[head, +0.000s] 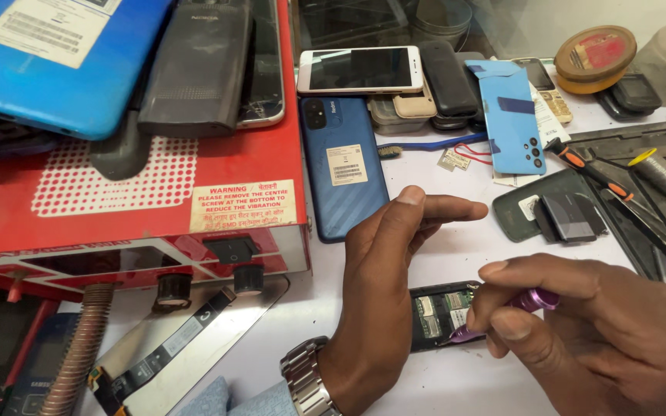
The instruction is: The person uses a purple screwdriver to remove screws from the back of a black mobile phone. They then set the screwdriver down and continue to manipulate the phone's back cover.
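Beside you sits a red metal machine box (117,192) with black knobs — a blue tablet (55,62) lies on top. You have a dark blue smartphone (342,166) face down, a white-framed phone (360,69) — and an orange-handled screwdriver (595,173) at right.

Opened phone (442,314) on the desk (456,231), between left hand (383,277) and right hand (580,323), with the screwdriver (502,312) in the right hand's grip touching it. Behind, a face-down phone (344,166); to its left, the machine box (132,200) with phones stacked on top. Far right, a tool tray (657,208).
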